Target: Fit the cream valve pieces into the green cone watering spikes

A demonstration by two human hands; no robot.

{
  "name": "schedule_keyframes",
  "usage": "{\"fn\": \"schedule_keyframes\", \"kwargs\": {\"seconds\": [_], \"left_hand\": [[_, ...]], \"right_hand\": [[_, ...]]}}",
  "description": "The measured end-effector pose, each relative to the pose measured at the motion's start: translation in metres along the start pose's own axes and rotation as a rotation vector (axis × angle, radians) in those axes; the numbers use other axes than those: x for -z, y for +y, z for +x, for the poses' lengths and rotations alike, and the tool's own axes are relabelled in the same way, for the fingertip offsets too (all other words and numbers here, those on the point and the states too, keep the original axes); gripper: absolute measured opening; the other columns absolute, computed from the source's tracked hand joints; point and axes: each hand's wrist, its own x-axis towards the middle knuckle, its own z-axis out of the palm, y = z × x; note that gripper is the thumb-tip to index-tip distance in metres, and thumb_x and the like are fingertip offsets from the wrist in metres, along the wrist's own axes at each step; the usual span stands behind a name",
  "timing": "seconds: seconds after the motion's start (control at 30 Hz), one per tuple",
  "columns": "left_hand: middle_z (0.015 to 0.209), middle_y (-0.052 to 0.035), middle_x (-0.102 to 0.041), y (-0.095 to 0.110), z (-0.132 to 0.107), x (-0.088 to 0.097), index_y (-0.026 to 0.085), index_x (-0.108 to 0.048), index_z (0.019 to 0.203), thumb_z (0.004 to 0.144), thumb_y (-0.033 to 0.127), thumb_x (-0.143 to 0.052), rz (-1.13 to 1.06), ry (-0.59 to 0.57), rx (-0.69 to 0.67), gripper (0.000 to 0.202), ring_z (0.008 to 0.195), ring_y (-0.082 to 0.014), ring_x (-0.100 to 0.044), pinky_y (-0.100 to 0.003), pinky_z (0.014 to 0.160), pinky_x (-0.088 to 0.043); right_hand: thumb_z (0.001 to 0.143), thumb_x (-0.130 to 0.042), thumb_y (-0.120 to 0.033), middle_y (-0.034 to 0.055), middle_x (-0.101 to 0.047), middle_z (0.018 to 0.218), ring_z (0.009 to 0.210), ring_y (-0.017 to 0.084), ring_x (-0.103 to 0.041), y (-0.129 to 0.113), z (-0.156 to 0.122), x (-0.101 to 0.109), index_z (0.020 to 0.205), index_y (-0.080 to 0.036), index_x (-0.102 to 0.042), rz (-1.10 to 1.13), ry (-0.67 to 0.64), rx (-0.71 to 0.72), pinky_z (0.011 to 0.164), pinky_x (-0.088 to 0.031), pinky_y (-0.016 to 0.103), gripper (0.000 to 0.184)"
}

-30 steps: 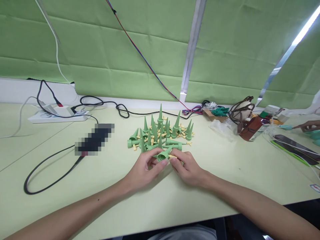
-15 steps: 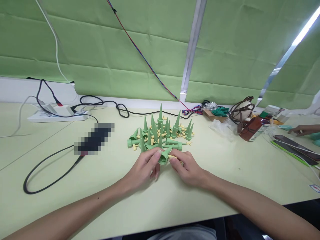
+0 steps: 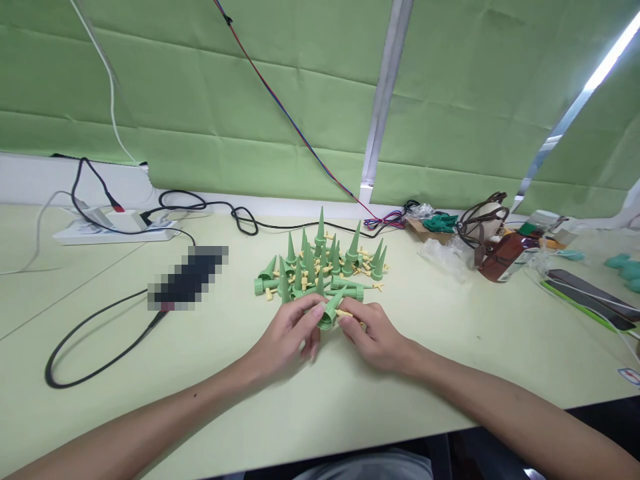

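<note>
My left hand point(image 3: 293, 330) pinches a green plastic plant-watering spike point(image 3: 328, 316), its hollow wide end tilted toward me. Facing it, my right hand point(image 3: 375, 333) is closed on a small yellow valve piece point(image 3: 344, 313) that meets the side of the spike. Whether the two are joined, I cannot tell. Just beyond my fingers sits a pile of green cone spikes point(image 3: 311, 267), some upright and some lying down. Small yellow valve pieces point(image 3: 305, 283) are scattered among them.
Left are a pixelated dark device point(image 3: 190, 277) with a looping black cable point(image 3: 53, 347) and a white power strip point(image 3: 120, 230). Right are a clear plastic bag point(image 3: 445, 257), a brown bottle point(image 3: 507, 257) and a dark phone-like slab point(image 3: 590, 297). A green curtain point(image 3: 280, 133) hangs behind.
Both my hands keep nearly the same grip, with the spike turned slightly. Another person's hand at the far right has left the view.
</note>
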Motion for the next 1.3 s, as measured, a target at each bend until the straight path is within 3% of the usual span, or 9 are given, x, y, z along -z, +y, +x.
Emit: {"fn": "schedule_keyframes", "kwargs": {"seconds": [0.43, 0.73, 1.3], "left_hand": [[0.062, 0.0014, -0.055, 0.0010, -0.0015, 0.0007, 0.013, -0.057, 0.104, 0.094, 0.056, -0.053, 0.010, -0.012, -0.010, 0.044, 0.041, -0.0104, -0.050, -0.023, 0.042, -0.038], [0.066, 0.0000, -0.057, 0.0032, -0.0020, 0.0003, 0.014, -0.057, 0.103, 0.092, 0.056, -0.055, -0.014, -0.014, -0.011, 0.044, 0.042, -0.0104, -0.050, -0.023, 0.042, -0.039], [0.063, 0.0030, -0.052, 0.0010, -0.0031, 0.0050, 0.015, -0.059, 0.113, 0.096, 0.049, -0.055, 0.049, -0.065, -0.088, 0.038, 0.047, -0.0103, -0.050, -0.023, 0.046, -0.039]], "right_hand": [[0.105, -0.036, -0.032, -0.0054, -0.036, 0.064, 0.054, 0.010, -0.033, -0.0009, 0.0009, 0.0015, 0.082, -0.020, -0.047, -0.011, -0.013, 0.044, 0.055, -0.031, 0.024, 0.028], [0.105, -0.037, -0.030, -0.0041, -0.044, 0.066, 0.055, 0.011, -0.036, -0.0027, 0.0012, 0.0023, 0.090, -0.019, -0.055, -0.028, 0.006, 0.074, 0.056, -0.035, 0.024, 0.025], [0.104, -0.038, -0.030, -0.0046, -0.035, 0.060, 0.052, 0.010, -0.032, -0.0021, -0.0006, 0.0028, 0.076, -0.020, -0.047, -0.078, 0.069, 0.107, 0.051, -0.028, 0.025, 0.032]]}}
